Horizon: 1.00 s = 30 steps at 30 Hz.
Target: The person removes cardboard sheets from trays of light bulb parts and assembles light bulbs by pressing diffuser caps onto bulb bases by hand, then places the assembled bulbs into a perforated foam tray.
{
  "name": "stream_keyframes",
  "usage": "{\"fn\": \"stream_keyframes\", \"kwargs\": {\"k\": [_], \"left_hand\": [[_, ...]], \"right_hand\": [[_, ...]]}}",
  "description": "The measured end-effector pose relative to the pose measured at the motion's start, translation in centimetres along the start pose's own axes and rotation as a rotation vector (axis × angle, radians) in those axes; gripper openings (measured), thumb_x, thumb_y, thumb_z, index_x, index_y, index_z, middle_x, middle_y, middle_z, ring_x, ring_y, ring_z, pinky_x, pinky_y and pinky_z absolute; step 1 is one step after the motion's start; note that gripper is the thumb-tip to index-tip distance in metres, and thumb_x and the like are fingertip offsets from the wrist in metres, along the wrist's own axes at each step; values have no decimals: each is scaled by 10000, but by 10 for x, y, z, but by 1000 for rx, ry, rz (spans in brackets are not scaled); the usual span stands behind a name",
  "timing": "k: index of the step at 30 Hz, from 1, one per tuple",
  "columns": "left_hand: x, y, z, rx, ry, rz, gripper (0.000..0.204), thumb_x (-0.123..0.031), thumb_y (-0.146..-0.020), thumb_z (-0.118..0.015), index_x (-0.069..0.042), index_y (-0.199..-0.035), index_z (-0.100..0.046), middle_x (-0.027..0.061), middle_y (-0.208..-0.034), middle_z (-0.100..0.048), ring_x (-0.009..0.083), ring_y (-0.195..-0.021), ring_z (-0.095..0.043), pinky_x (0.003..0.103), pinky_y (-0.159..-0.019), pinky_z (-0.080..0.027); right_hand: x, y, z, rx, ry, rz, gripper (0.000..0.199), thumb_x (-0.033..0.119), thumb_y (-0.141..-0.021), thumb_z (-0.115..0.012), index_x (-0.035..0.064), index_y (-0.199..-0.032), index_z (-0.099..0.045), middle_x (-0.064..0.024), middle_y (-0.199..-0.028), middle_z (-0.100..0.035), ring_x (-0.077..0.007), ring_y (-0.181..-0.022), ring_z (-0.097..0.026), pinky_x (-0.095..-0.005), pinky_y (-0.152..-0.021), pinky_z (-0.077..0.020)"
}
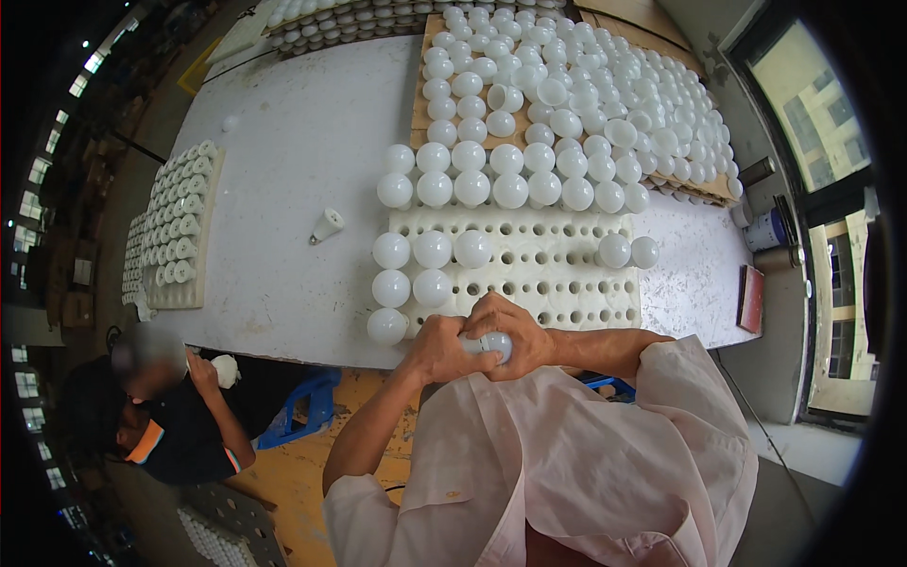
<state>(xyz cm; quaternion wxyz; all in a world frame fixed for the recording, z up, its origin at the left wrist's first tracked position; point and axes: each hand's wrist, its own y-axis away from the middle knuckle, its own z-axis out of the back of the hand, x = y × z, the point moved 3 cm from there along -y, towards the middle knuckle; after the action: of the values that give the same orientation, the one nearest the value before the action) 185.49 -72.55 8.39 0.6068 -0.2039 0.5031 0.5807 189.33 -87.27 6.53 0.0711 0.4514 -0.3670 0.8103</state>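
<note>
Gripping: both your hands close on one white bulb [495,344] at the near edge of the worktop [293,151], just in front of your chest.
Left hand: your left hand [440,346] wraps the bulb's left end, fingers curled tight round it.
Right hand: your right hand [510,327] covers the bulb from above and the right, fingers folded over it; only a small part of the white globe shows between the two hands.
Foam tray: a white holed tray [548,274] lies just beyond your hands, with finished bulbs standing in its left columns and two more at its right end; most holes in the middle show open.
Far stock: a dense batch of white bulbs on a cardboard sheet [419,94] sits behind the tray.
Loose part: a single white bulb base [326,225] lies tipped on the worktop, left of the tray.
Left tray: a tray of bulb bases [179,231] rests at the worktop's left edge.
Co-worker: another person [170,416] sits low at your left, holding a white piece.
</note>
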Motion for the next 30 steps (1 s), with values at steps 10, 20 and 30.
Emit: {"fn": "stream_keyframes", "kwargs": {"k": [10,20,30], "left_hand": [[29,-23,46,-14,636,25,577,-532,-793,-651,45,-802,-655,96,-705,-656,183,-674,-648,311,-548,-485],[170,-7,150,-758,407,172,420,-255,-866,-667,46,-1147,-583,169,-1088,-659,216,-939,-657,294,-768,-514],[280,-75,191,-830,-311,448,618,-53,-771,-690,-11,-1318,-406,235,-1381,-442,360,-1289,-422,417,-1056,-385]], "right_hand": [[-11,-55,10,-138,101,-180,727,71,-635,-815,58,-1244,-418,-127,-1166,-486,-285,-1068,-501,-392,-886,-442],[-45,-42,-28,474,415,-109,752,170,-594,-815,226,-1267,-486,-71,-1246,-479,-278,-1111,-502,-437,-958,-447],[-54,-39,-57,627,580,-23,725,250,-619,-816,260,-1281,-518,-58,-1268,-453,-277,-1320,-335,-558,-1152,-180]]}}
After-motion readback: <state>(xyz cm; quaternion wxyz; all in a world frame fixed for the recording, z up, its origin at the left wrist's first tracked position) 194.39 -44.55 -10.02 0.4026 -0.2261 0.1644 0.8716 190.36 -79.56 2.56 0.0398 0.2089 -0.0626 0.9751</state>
